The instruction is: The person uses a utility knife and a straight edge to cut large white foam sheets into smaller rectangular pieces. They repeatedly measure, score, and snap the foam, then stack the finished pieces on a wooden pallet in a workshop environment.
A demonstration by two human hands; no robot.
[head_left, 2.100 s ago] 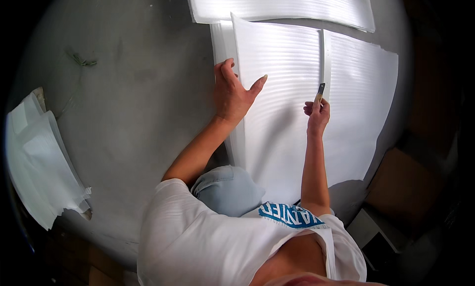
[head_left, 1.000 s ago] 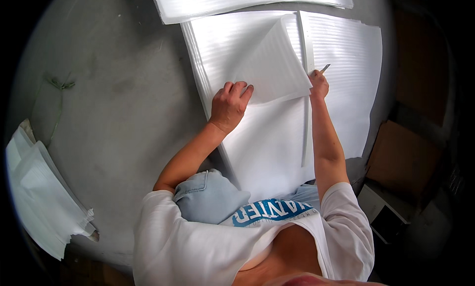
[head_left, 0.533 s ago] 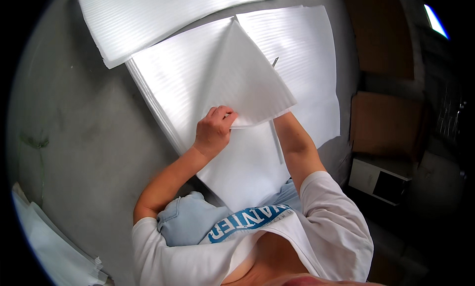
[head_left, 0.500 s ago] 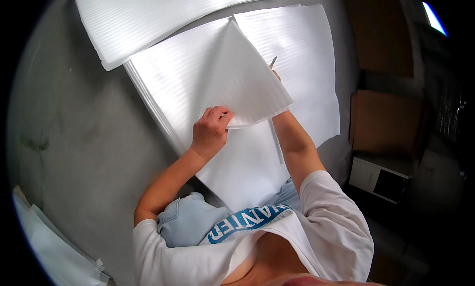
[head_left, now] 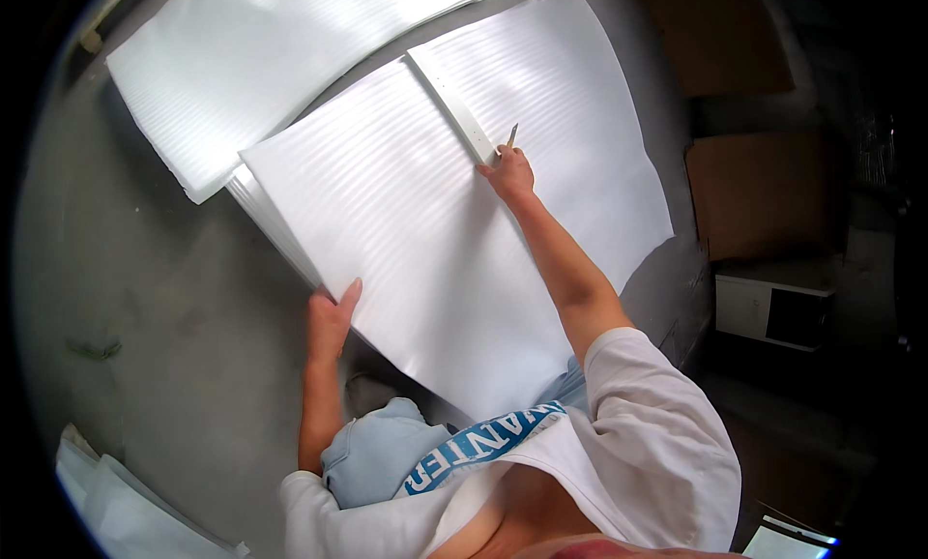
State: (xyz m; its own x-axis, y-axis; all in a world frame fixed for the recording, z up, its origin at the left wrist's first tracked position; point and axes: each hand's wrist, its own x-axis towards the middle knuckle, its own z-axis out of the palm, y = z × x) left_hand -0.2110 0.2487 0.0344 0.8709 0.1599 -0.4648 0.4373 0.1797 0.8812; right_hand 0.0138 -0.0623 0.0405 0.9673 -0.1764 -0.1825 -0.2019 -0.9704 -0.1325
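This is looking like a small workshop or pkg. area, exact type unclear: bare grey concrete flr. (head_left: 174, 298) is serving as the work surface, w/ a stack of ribbed white foam sheets (head_left: 358, 191) lying on it, a 2nd foam stack (head_left: 242, 85) lying just beyond & a white straightedge (head_left: 452, 106) resting on top, craft knife (head_left: 513, 133) being held alongside. Brown cardboard pcs. (head_left: 764, 196) are sitting on the R side, nr. a box-shaped white/blk. unit (head_left: 742, 305).
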